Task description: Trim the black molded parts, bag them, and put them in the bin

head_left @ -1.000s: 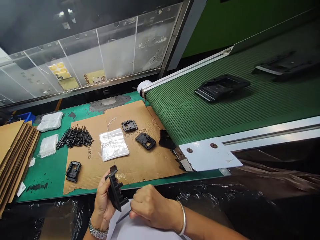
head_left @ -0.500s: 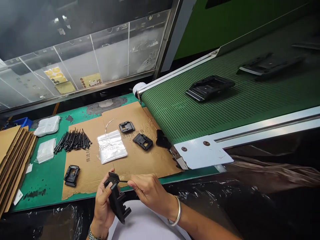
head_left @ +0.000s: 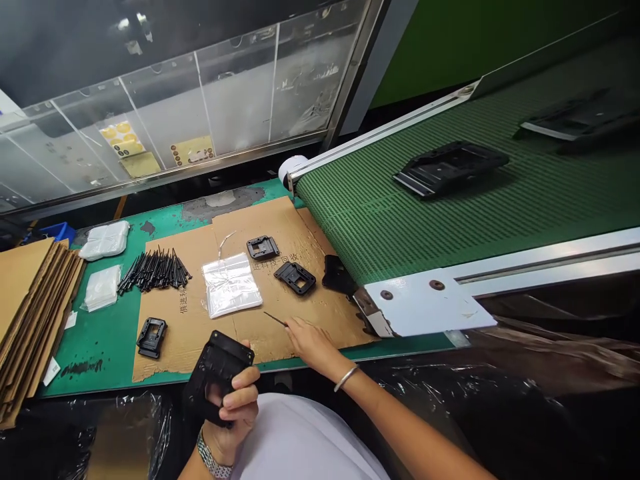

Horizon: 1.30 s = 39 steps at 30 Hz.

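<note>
My left hand (head_left: 240, 403) is closed around a black plastic frame (head_left: 220, 363) with a window in it, held tilted in front of my body. Fingers curl over its right edge. A thin dark stick (head_left: 275, 319) points up and left from my right hand (head_left: 311, 341), which pinches its near end just over the cardboard sheet (head_left: 240, 340). Two similar black plastic frames lie farther back, one (head_left: 263, 247) behind the other (head_left: 295, 277). A third frame (head_left: 152, 337) sits at the cardboard's left edge. Between them is a stack of clear plastic bags (head_left: 232, 285).
A green conveyor belt (head_left: 360, 220) slopes down from the right, carrying a black frame (head_left: 450, 167) and another behind it. Black pins (head_left: 156, 269) are heaped left of the bags. Cardboard sheets (head_left: 30, 320) stand stacked at the left; white bag packs (head_left: 105, 240) are nearby.
My right hand has moved the stick off the frame, up and away over the cardboard. My left hand has turned the frame so its broad face shows. The whole view has shifted slightly.
</note>
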{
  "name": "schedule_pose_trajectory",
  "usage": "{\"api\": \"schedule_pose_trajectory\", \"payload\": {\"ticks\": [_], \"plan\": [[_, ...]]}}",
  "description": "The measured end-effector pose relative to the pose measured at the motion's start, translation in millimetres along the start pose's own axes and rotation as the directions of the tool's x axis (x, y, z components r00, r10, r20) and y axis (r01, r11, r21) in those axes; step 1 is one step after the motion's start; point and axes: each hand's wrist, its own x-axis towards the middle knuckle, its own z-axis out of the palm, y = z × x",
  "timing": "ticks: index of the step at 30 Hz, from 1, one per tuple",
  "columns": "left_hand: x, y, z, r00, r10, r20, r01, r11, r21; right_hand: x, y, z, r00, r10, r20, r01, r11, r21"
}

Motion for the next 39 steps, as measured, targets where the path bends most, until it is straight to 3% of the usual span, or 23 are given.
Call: {"api": "schedule_pose_trajectory", "payload": {"ticks": [4,9,11,13,16,18,19,21,23,25,27,32,35,39], "plan": [[1.5,-0.9,0.4,1.000,-0.011,-0.013,0.010,0.999,-0.050,6.8,14.9,28.9,0.991,0.135,0.003,-0.134,0.983,-0.125],[5.4,-0.1,-2.5,0.999,0.021,-0.046,-0.020,1.000,0.021,4.1,15.5,34.1,0.984,0.161,-0.070,-0.169,0.976,-0.140],[10.8,2.0,-6.2,0.996,0.069,-0.064,-0.068,0.997,0.021,-2.6,5.0,28.3,0.985,0.059,-0.160,-0.060,0.998,-0.002],[19.0,4.9,-11.9,0.986,0.115,-0.124,-0.112,0.993,0.026,-12.3,-13.4,20.5,0.952,-0.113,-0.285,0.183,0.955,0.233],[33.5,7.6,-23.0,0.942,0.162,-0.294,-0.154,0.987,0.051,-25.7,-49.1,12.0,0.835,-0.350,-0.424,0.530,0.717,0.452],[41.3,6.6,-31.3,0.905,0.194,-0.379,-0.188,0.981,0.052,-26.8,-69.0,12.9,0.797,-0.399,-0.453,0.596,0.637,0.489],[44.0,5.4,-35.6,0.887,0.212,-0.410,-0.209,0.976,0.054,-23.7,-75.3,15.6,0.813,-0.377,-0.444,0.575,0.638,0.512],[46.8,2.4,-44.1,0.851,0.208,-0.482,-0.195,0.978,0.077,-10.5,-78.7,23.8,0.888,-0.275,-0.369,0.452,0.671,0.587],[46.6,0.4,-52.3,0.792,0.161,-0.589,-0.110,0.986,0.122,9.2,-71.2,33.2,0.960,-0.185,-0.208,0.277,0.720,0.636],[45.4,0.8,-59.6,0.730,0.128,-0.671,-0.031,0.987,0.155,30.4,-57.9,40.8,0.985,-0.160,-0.057,0.162,0.778,0.607],[44.4,4.1,-65.7,0.701,0.149,-0.698,-0.027,0.983,0.182,49.1,-45.3,45.1,0.984,-0.175,0.027,0.133,0.829,0.543],[51.0,21.5,-81.1,0.701,0.311,-0.642,-0.102,0.935,0.341,83.6,-43.6,42.2,0.987,-0.163,0.014,0.146,0.919,0.367],[65.7,37.2,-92.2,0.712,0.481,-0.511,-0.138,0.810,0.570,107.6,-63.5,40.8,0.987,-0.162,0.005,0.155,0.952,0.262],[94.9,65.1,-102.8,0.668,0.633,-0.391,-0.178,0.646,0.742,142.7,-88.8,50.0,0.974,-0.212,0.080,0.196,0.965,0.173]]}}
